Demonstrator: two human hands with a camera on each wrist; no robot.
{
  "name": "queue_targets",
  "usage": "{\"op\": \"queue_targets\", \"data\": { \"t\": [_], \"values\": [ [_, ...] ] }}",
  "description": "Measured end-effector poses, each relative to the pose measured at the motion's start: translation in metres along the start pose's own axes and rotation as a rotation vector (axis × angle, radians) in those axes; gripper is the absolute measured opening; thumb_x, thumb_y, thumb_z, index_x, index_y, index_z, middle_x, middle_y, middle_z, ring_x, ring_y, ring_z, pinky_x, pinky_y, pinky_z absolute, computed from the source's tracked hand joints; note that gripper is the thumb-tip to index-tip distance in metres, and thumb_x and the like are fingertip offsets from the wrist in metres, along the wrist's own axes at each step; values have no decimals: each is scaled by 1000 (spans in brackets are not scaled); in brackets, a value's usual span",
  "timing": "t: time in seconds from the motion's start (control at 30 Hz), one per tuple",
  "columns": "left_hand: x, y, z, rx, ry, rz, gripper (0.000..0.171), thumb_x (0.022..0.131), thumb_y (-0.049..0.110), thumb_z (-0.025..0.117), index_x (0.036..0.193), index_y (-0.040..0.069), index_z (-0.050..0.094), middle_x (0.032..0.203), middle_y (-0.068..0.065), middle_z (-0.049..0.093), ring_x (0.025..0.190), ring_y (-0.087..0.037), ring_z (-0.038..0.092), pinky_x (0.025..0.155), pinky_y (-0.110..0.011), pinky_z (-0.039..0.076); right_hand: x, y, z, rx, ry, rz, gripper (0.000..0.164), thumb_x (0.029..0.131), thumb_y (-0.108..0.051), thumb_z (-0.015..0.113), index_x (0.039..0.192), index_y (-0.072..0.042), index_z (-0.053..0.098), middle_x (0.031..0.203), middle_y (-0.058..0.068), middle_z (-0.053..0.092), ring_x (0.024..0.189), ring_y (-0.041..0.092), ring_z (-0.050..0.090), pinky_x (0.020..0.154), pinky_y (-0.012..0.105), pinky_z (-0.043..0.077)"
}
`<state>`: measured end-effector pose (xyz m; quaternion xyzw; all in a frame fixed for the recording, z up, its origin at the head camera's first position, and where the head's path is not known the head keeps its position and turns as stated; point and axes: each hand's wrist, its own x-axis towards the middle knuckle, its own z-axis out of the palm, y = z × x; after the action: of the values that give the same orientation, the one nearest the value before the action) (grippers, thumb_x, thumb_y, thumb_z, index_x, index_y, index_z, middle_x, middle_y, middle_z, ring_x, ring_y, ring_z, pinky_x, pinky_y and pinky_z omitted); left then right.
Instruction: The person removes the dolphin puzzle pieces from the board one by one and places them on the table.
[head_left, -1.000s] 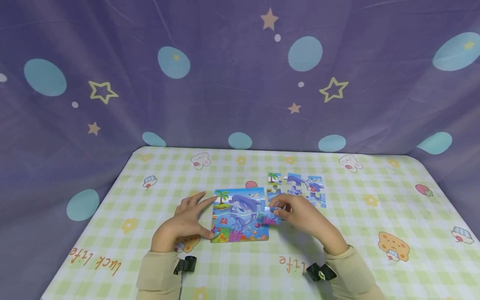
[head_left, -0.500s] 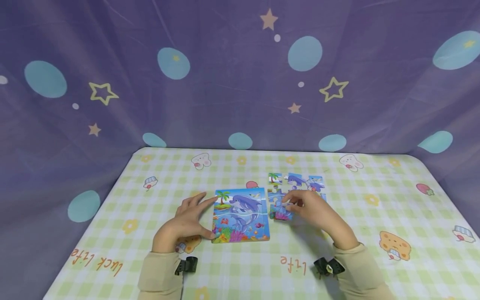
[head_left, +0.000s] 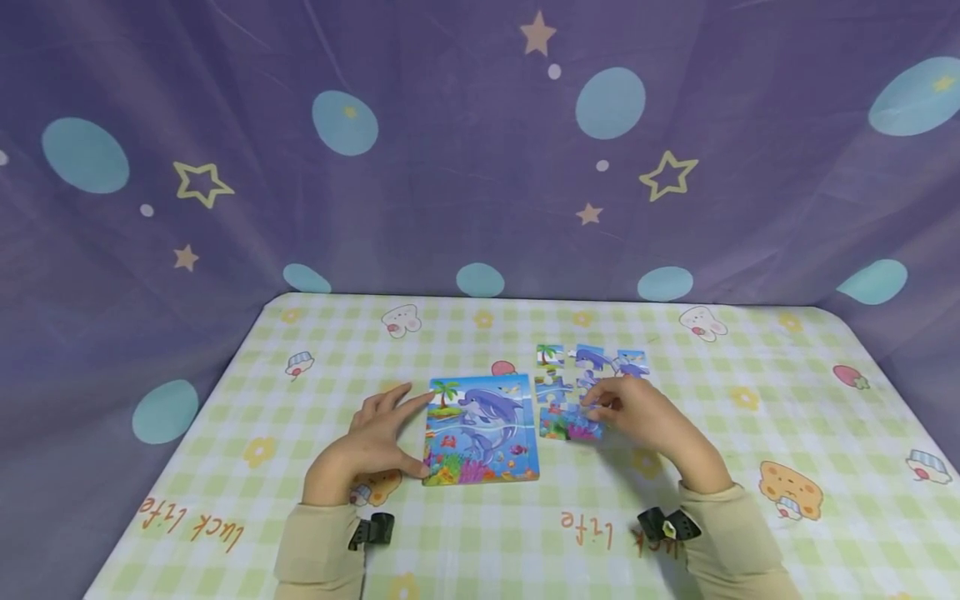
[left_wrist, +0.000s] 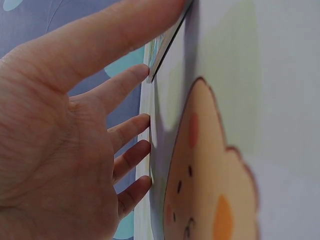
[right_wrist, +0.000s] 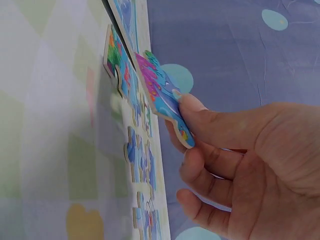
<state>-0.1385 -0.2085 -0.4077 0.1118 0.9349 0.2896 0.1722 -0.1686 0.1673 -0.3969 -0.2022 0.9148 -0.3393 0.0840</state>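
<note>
A square dolphin picture board (head_left: 480, 429) lies on the table. My left hand (head_left: 372, 435) is at its left side, fingers spread, with thumb and index fingertip at the edge. In the right wrist view, my right hand (right_wrist: 230, 155) pinches a jigsaw piece (right_wrist: 160, 85) with pink coral, tilted and raised above the table. Just left of that piece lies another jigsaw piece (head_left: 552, 423) with a red crab and coral. Behind are a palm-tree piece (head_left: 550, 356), a dolphin-head piece (head_left: 592, 358) and a blue water piece (head_left: 551, 389). My right hand partly hides the others.
A green checked cloth with cartoon prints (head_left: 480, 542) covers the table. Behind it hangs a purple curtain (head_left: 480, 225) with stars and blue ovals. Another jigsaw piece (head_left: 632, 363) lies at the back right of the group.
My right hand has moved right with the coral piece, away from the board's right edge. The crab piece now shows beside it. My left hand has stayed in place.
</note>
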Motion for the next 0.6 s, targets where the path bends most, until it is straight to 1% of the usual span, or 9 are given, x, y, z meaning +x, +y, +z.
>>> {"op": "queue_targets", "data": {
  "t": [0.2,0.4,0.6],
  "values": [
    [-1,2,-1,-4,-1,-2,102,67,31,92,154,19,39,162,-15,17,142,-44,15,107,-69,20,-2,5,-3,-2,-13,30,3,89,-5,72,92,-7,72,86,0,68,82,18,64,81,43,53],
    [-1,1,0,-3,-2,-2,103,67,32,92,154,20,39,162,-15,16,142,-44,15,107,-70,20,-4,9,-5,-14,-16,44,2,88,-6,73,91,-5,72,86,1,68,81,19,64,80,43,54],
    [0,-1,0,0,5,13,103,67,32,92,154,19,39,162,-16,16,140,-45,15,105,-70,21,-3,15,-5,-6,-36,41,3,88,-5,73,90,-4,71,84,1,69,80,18,65,79,43,54]
  ]
}}
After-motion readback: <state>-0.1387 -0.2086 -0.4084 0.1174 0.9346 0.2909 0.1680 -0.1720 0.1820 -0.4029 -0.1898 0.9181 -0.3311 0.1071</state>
